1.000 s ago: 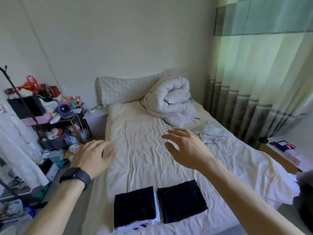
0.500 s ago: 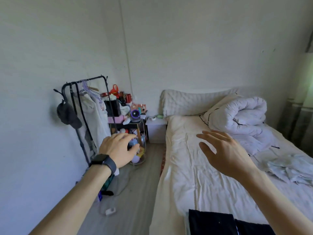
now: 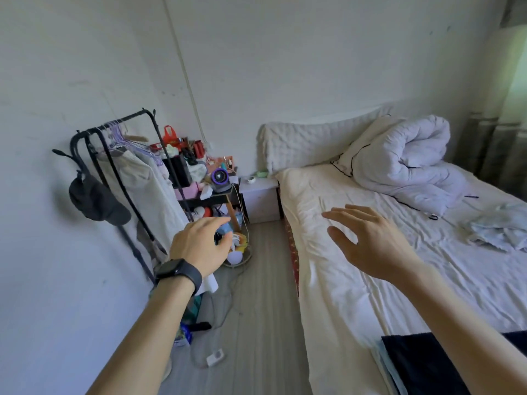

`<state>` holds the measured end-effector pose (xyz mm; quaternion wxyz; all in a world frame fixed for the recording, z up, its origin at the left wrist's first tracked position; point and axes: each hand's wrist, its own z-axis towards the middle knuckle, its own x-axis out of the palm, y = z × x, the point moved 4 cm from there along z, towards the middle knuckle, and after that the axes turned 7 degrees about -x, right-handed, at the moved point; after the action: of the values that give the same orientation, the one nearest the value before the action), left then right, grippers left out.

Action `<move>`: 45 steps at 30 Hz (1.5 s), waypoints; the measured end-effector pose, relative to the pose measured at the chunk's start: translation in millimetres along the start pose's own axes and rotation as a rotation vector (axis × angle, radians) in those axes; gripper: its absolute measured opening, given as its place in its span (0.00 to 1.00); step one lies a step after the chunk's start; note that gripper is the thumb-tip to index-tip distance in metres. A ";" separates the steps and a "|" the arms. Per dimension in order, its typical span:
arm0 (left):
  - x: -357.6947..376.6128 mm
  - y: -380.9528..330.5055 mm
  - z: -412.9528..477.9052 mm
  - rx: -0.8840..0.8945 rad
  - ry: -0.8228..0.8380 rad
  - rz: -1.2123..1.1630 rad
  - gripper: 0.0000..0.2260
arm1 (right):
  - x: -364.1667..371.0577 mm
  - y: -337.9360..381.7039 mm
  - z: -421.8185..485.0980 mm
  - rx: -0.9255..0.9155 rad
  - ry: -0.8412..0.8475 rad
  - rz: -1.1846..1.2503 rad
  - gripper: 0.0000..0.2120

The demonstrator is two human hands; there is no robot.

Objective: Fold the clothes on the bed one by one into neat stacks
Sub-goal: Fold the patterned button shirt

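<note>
**Desk:** What has shifted in the last second?

**Me:** Mostly the view. It has swung left, so the bed (image 3: 330,295) now fills only the right half of my feed, with the rolled duvet (image 3: 399,163) at its head. The clothes rack (image 3: 119,177) against the wall has come into the left half.

**Desk:** And the finished work?

**Me:** The folded dark stacks (image 3: 413,363) were fully in shot a second ago. Now they sit at the lower right corner at the near end of the bed, partly cut off by the frame and by my right forearm. They look undisturbed.

**Desk:** What is left to fold?

**Me:** I can see one crumpled pale garment (image 3: 496,232) lying loose on the sheet at the right edge, below the duvet and well apart from both hands.

**Desk:** Hands?

**Me:** Both are empty, as before. The right hand (image 3: 370,243) hovers over the sheet with its fingers spread, gripping nothing. The left hand (image 3: 199,246), with the black watch (image 3: 178,271) on its wrist, is out over the floor beside the bed. Its fingers are loosely extended and it holds nothing either.

**Desk:** So?

**Me:** I judge this as a gap between garments. The turn left takes me away from the pale garment, so I would need to come back right to reach it.
</note>
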<state>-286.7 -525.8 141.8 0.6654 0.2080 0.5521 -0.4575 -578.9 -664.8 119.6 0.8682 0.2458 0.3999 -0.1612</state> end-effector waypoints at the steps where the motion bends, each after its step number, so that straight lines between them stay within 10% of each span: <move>1: 5.9 8.0 19.6 0.015 0.001 0.004 0.17 | 12.8 -0.8 12.7 0.005 -0.010 -0.002 0.17; 20: 147.2 48.6 425.4 0.341 0.085 -0.022 0.20 | 182.9 -113.7 284.0 0.259 -0.119 -0.173 0.21; 45: 444.7 -341.3 656.1 1.255 0.578 -0.125 0.19 | 224.7 -355.5 326.6 1.060 -0.364 -0.594 0.17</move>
<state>-228.2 -1376.3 7.8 0.2179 0.6347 0.3491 -0.6540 -406.2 -1159.1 22.5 0.6010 0.4896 0.1631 -0.6103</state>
